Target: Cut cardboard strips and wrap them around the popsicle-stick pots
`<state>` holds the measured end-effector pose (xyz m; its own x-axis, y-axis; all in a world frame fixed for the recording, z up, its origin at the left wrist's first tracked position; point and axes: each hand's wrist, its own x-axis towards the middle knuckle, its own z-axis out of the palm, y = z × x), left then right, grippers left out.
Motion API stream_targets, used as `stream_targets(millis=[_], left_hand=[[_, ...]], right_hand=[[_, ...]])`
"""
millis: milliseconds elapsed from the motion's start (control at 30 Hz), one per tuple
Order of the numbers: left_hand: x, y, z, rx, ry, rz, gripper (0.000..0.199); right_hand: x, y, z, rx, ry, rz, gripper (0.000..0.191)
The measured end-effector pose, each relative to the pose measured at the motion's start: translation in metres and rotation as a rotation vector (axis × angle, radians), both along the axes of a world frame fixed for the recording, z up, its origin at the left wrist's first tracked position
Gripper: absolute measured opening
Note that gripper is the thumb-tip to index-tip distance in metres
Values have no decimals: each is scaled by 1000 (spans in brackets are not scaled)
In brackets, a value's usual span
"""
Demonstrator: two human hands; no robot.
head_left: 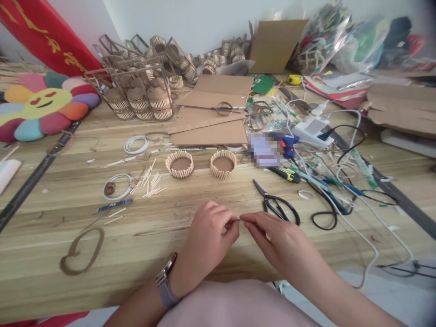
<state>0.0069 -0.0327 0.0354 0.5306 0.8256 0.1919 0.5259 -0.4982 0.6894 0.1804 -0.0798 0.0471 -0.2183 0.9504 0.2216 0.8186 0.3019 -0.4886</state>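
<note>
My left hand [213, 229], with a watch [166, 268] on the wrist, is closed in a pinch. My right hand [275, 238] pinches just beside it, the fingertips almost touching. A thin dark strip [239, 220] shows between them; most of it is hidden by the fingers. Beyond my hands stand two small round baskets of upright wooden sticks with brown bases, the left basket [179, 165] and the right basket [223, 164]. Black-handled scissors [275, 204] lie close to my right hand. Loose short sticks [151, 182] are scattered to the left.
Finished stick baskets with handles [143, 102] stand at the back left, by a flower cushion [44, 105]. Cardboard [211, 127] lies in the middle. On the right are a blue glue gun [289, 144], a power strip [313, 131] and tangled cables. A brown strip coil [81, 252] lies front left.
</note>
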Motion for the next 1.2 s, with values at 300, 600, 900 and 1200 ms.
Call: stream_targets(millis=[300,600,900,1200], left_hand=[[2,0,8,129,66,84,15],[-1,2,11,103,-115,94,20],[-38,15,31,92,-324,435,17],[-59,28,18,149,-124,360,18]], right_hand=[[-12,-1,1,-6,-9,-2,30],[-17,1,5,49,192,-9,24],[-7,-16,-14,26,421,-385,38],[67,-5,-32,130,154,-659,29]])
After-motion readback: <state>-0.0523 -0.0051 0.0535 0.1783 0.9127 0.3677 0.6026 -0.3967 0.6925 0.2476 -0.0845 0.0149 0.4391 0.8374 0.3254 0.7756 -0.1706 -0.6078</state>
